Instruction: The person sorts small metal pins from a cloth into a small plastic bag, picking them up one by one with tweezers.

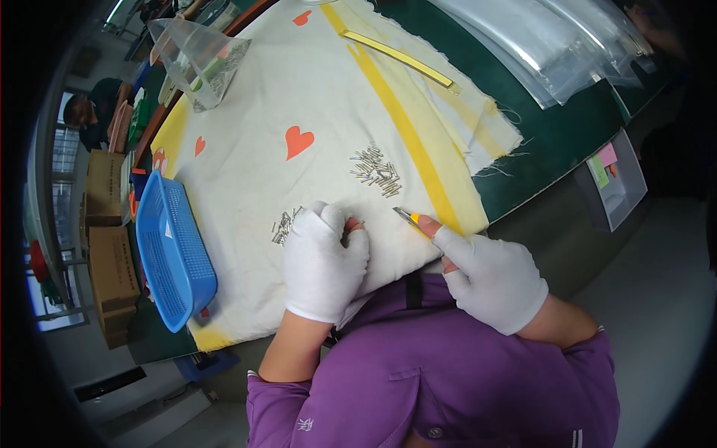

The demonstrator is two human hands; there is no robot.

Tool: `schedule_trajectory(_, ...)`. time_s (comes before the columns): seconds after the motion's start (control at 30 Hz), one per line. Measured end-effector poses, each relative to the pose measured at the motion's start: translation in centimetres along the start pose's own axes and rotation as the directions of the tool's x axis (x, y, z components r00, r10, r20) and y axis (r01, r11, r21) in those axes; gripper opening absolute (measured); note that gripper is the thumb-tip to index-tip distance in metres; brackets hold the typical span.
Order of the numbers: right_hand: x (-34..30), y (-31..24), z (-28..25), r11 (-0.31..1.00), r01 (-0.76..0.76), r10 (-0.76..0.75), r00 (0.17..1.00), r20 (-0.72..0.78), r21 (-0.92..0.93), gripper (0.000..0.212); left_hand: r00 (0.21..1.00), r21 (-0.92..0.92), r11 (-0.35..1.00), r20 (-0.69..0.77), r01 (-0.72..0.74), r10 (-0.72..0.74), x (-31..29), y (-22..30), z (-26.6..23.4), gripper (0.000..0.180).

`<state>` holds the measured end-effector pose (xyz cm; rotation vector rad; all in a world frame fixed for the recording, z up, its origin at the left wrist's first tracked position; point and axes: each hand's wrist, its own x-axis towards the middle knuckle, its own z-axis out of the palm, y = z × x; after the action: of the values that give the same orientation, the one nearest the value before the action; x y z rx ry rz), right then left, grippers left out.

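Both hands wear white gloves with some bare fingertips. My right hand (497, 280) grips a yellow utility knife (415, 219), its blade pointing toward the far left. My left hand (326, 257) is closed in a pinch just above the cloth; a tiny metallic bit shows at the fingertips, too small to make out. Against the left hand's outer side lies a small pile of metal pins (283, 226). A larger pile of similar pins (376, 172) rests farther away, between the hands. Beneath everything spreads a white cloth (246, 164) with yellow stripes and red hearts.
A blue plastic basket (173, 250) stands at the left edge. Far left is a clear container (202, 63) holding small parts. A yellow strip (399, 60) lies on the far cloth. Clear plastic bags (556, 48) cover the far right; an open drawer (614, 183) juts out below. Another person (93, 112) is at far left.
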<state>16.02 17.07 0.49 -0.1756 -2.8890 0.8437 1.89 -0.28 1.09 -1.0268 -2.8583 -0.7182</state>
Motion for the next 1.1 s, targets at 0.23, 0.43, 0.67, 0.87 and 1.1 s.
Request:
schedule_trajectory(0.23,-0.4,1.0,-0.2,0.998,-0.046,0.044,0.997,-0.062,-0.034,0.06,0.997,0.002,1.0,-0.078,-0.018,0.018,0.4,-0.4,-0.7,0.014)
schedule_trajectory(0.43,-0.3,0.4,-0.4,0.998,-0.058,0.058,0.998,-0.028,0.007,0.058,0.963,0.008,0.969,-0.109,-0.247,0.246,2.3,1.9,1.7,0.016)
schedule_trajectory(0.67,-0.5,0.8,0.4,1.0,-0.021,0.021,1.0,-0.012,0.008,0.061,0.984,0.003,0.985,-0.048,-0.172,0.172,1.8,2.2,1.6,0.012)
schedule_trajectory(0.87,-0.3,0.4,0.2,0.997,0.039,-0.04,0.999,-0.008,-0.061,0.062,0.994,-0.031,0.994,0.012,-0.104,0.104,1.5,2.1,1.4,0.01)
schedule_trajectory(1.1,-0.3,0.3,0.2,0.997,0.058,-0.059,0.998,-0.017,-0.052,0.062,0.991,-0.07,0.988,-0.001,-0.135,0.135,1.7,2.1,1.5,0.012)
